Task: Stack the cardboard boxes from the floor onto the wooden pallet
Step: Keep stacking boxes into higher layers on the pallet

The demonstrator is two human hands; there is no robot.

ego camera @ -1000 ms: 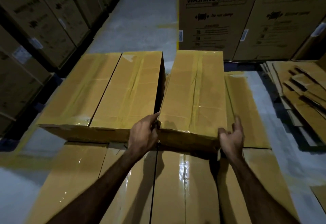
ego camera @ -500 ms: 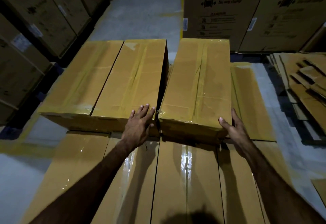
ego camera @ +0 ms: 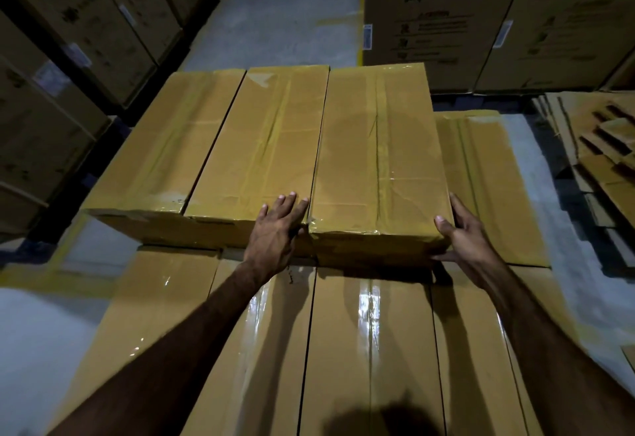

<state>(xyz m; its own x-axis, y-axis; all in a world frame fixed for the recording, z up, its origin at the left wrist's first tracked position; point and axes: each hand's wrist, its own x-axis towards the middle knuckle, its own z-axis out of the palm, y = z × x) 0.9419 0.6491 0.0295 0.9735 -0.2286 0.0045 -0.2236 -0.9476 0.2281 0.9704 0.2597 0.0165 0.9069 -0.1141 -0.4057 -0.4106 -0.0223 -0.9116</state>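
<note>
The right hand [ego camera: 462, 243] cups the near right corner of the third top box [ego camera: 374, 167]; left of that box, the left hand [ego camera: 275, 229] rests flat, fingers [ego camera: 292, 200] straight, on the middle box [ego camera: 261, 147]

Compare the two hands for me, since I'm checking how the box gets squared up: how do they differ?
The left hand lies flat, fingers straight, on the middle box; the right hand cups the rightmost box at its near right corner. The left hand rests on top; the right hand presses the side, thumb on top. Both sit at the upper row's near edge.
</note>
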